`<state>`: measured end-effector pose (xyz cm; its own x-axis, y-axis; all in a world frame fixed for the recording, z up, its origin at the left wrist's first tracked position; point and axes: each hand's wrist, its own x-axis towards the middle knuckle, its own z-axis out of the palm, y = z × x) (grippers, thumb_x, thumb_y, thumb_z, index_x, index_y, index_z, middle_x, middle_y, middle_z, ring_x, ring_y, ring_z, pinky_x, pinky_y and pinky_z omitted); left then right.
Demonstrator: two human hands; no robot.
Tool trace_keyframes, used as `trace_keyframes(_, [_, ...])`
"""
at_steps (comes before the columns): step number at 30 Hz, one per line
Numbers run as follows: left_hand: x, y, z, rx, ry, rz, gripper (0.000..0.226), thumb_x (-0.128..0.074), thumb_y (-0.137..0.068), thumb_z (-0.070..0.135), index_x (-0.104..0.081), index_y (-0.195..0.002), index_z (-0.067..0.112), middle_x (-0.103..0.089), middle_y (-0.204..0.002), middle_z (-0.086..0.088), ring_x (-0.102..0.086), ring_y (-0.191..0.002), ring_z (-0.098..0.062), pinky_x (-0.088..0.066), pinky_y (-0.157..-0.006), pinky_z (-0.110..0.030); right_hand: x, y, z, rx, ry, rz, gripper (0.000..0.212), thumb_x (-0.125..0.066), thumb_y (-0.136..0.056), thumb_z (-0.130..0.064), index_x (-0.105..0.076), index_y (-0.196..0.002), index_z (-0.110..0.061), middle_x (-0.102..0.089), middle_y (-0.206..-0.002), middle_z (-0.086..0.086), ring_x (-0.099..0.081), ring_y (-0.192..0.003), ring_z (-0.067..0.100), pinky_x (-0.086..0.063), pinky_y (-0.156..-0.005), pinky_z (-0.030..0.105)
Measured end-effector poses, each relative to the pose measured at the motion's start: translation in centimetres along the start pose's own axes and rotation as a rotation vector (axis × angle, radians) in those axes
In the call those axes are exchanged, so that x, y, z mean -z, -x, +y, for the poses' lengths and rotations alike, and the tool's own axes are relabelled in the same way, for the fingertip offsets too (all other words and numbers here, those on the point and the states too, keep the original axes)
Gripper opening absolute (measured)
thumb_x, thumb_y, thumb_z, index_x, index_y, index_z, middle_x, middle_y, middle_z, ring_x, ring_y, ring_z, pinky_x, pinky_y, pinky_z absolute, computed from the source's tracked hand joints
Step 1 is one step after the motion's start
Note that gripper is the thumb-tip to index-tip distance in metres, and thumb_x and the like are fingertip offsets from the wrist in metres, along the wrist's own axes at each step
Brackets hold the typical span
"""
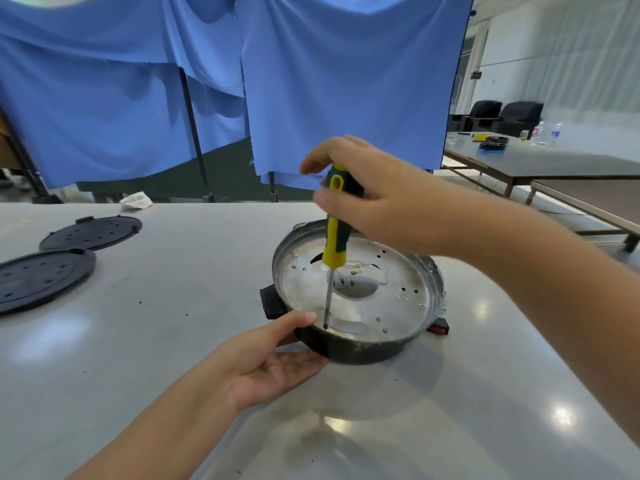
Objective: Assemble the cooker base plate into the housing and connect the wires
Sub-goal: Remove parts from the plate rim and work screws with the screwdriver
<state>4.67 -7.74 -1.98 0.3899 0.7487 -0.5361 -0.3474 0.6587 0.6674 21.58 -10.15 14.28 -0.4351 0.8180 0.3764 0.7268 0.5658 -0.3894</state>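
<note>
Here the cooker housing (367, 348) sits upside down on the counter (173, 341), the silver base plate (398, 292) seated inside it. The left hand (273, 362) cups the housing's near rim, fingers loosely curled. The right hand (374, 199) grips a yellow-and-green screwdriver (334, 244) (upright), its tip on the plate's near edge. Wires (353, 275) show through the centre opening.

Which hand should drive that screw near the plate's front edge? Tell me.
Right. The right hand already holds the screwdriver upright, tip on the base plate; the left hand steadies the housing.
</note>
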Motion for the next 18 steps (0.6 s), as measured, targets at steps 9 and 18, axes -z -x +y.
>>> trace_keyframes(9, [0.0, -0.3, 0.1, 0.003, 0.057, 0.017, 0.076, -0.082, -0.048, 0.004, -0.052, -0.117, -0.007, -0.064, -0.110, -0.035, -0.068, -0.092, -0.047, -0.059, -0.071, -0.052, 0.2, 0.0, -0.4, 0.022, 0.436, 0.181, 0.046, -0.042, -0.088, -0.065, -0.059, -0.091, -0.021, -0.058, -0.067, -0.005, -0.053, -0.059, 0.009, -0.038, -0.052, 0.019])
trace_keyframes(18, [-0.3, -0.1, 0.1, -0.029, 0.027, 0.018, 0.069, -0.082, -0.051, 0.005, -0.056, -0.114, -0.006, -0.062, -0.115, -0.028, -0.067, -0.096, -0.046, -0.058, -0.078, -0.050, -0.6, -0.8, 0.7, 0.009, -0.046, 0.211, 0.015, -0.051, -0.097, -0.033, -0.063, -0.099, -0.023, -0.063, -0.079, -0.003, -0.059, -0.072, 0.011, -0.047, -0.064, 0.025])
